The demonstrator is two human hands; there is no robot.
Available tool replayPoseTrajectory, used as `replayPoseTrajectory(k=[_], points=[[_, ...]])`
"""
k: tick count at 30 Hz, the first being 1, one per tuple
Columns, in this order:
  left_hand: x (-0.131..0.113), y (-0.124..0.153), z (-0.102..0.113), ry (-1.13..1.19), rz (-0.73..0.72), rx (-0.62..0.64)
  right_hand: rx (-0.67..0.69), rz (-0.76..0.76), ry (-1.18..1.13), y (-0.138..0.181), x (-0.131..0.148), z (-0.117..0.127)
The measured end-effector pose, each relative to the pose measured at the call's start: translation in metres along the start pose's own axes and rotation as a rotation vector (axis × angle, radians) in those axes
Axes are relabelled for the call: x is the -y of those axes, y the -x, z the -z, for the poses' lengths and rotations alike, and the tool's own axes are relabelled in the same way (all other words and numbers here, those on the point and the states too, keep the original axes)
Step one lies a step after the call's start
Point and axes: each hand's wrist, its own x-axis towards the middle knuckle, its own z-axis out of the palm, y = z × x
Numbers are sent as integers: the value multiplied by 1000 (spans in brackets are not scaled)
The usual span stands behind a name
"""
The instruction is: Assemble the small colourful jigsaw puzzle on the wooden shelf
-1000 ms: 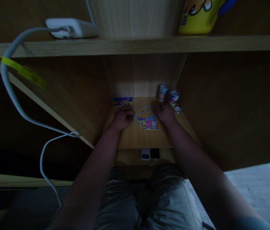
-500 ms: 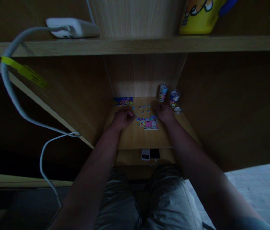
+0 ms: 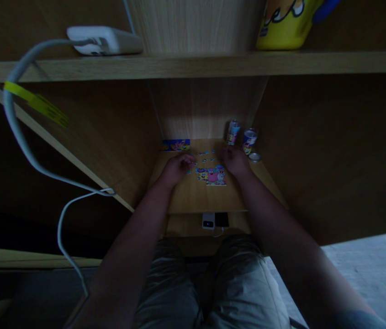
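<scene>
"What has moved?"

"The left hand (image 3: pixel 176 168). Compared with half a second ago, its fingers (image 3: pixel 188 158) reach a bit farther from the body, and one small jigsaw piece (image 3: pixel 189 172) now shows on the tabletop (image 3: pixel 196 199) just on the near side of them. The right hand (image 3: pixel 235 161) sits about where it was."

"Is either hand holding something?"

"I can't tell. The left fingers are loosely curved, but it's too dim to see whether their tips meet. The right ones are bent in shadow, and their grip is hidden."

"And the jigsaw?"

"The joined section (image 3: pixel 216 175) lies flat between the forearms, near both hands, probably so that either can reach it. The loose pieces (image 3: pixel 204 160) beyond it are spread well apart, which I'd guess keeps each one easy to see and pick up."

"Why the things at the back?"

"The printed strip (image 3: pixel 178 145) lies flat in the back left corner, in plain sight and off the working area. The slim tin (image 3: pixel 233 132) and the wider tin (image 3: pixel 249 139) stand upright at back right, likely to save room, with a round lid (image 3: pixel 254 157) lying just beside the wider one."
</scene>
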Motion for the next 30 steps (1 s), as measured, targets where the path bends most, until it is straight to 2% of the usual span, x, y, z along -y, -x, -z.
replayPoseTrajectory(k=[7, 16, 21, 27, 30], points=[[1, -3, -2, 161, 45, -31, -27, 93, -199, 0, 5, 1], [-3, -5, -7, 276, 133, -38, 128, 258, -362, 5, 23, 4], [-14, -3, -15, 310, 133, 14, 229, 336, -497, 9, 34, 5], [-22, -1, -20, 308, 96, 96, 393, 246, -610, 14, 40, 3], [-20, -1, -20, 304, 76, 115, 434, 190, -632, 16, 41, 2]])
